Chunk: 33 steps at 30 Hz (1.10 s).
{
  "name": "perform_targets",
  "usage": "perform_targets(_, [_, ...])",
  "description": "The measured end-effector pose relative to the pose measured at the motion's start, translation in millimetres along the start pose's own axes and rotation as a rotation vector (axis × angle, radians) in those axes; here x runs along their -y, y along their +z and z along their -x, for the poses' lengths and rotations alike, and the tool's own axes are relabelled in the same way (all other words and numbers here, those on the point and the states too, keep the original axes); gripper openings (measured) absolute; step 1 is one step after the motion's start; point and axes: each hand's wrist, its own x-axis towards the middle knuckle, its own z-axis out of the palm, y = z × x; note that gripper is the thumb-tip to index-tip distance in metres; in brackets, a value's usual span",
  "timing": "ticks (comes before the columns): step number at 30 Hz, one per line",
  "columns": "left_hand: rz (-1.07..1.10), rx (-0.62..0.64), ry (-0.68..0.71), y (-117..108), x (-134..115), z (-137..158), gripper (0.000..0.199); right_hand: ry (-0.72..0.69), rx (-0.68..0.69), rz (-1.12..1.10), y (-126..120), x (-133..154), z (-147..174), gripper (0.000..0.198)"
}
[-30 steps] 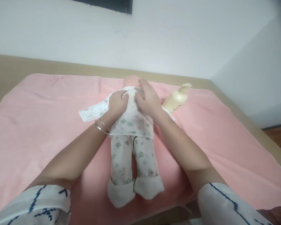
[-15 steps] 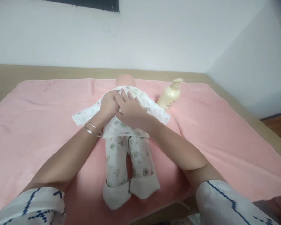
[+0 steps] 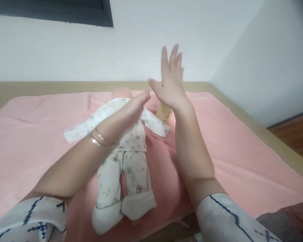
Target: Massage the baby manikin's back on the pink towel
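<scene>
A baby doll in white printed clothes (image 3: 133,137) lies stretched out on a pink blanket (image 3: 204,141); its bald head (image 3: 121,93) points toward the wall. My left hand (image 3: 131,111) is over the doll's upper body, flat and edge-on, fingers stretched out and holding nothing. To its right, my right hand (image 3: 170,82) is raised off the doll with its fingers spread, and it is empty. Behind the right wrist, a cream bottle (image 3: 164,112) stands partly hidden, close to the doll's sleeve.
The blanket covers a tan surface (image 3: 244,126) that meets a white wall (image 3: 65,53). A dark frame (image 3: 91,15) is on the wall at upper left. Wooden flooring (image 3: 298,134) shows at the right. A reddish-brown thing (image 3: 298,215) is at lower right.
My hands, earlier together on the doll's back, have come apart. The right one has risen up and right; the left has turned on edge. The view has shifted slightly right.
</scene>
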Motion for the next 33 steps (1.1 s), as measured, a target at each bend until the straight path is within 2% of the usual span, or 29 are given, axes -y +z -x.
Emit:
perform_targets(3, [0.23,0.146,-0.089,9,-14,-33,0.082,0.002,-0.008,0.051,23,-30,-9,0.072])
perform_targets(7, [0.487,0.168,-0.101,18,-28,-48,0.088,0.005,0.034,0.048,46,-39,-12,0.069])
perform_targets(12, [0.69,0.193,-0.158,20,-27,-43,0.089,0.083,0.087,0.059,39,-23,-5,0.069])
perform_targets(17, [0.702,0.162,-0.212,14,-17,-37,0.083,0.146,0.14,0.155,29,-11,-2,0.069])
perform_targets(20, [0.753,0.194,-0.265,7,-12,-25,0.077,0.181,0.139,0.242,31,-6,-2,0.065])
perform_targets(25, [0.805,0.227,-0.356,-24,-14,14,0.068,0.323,0.09,0.403,42,3,-5,0.058])
perform_targets(28, [0.662,0.156,-0.243,-53,-12,36,0.063,0.354,0.074,0.45,47,2,-6,0.049])
perform_targets(33, [0.224,-0.117,-0.009,-103,13,50,0.061,0.339,0.074,0.462,49,-9,-7,0.04])
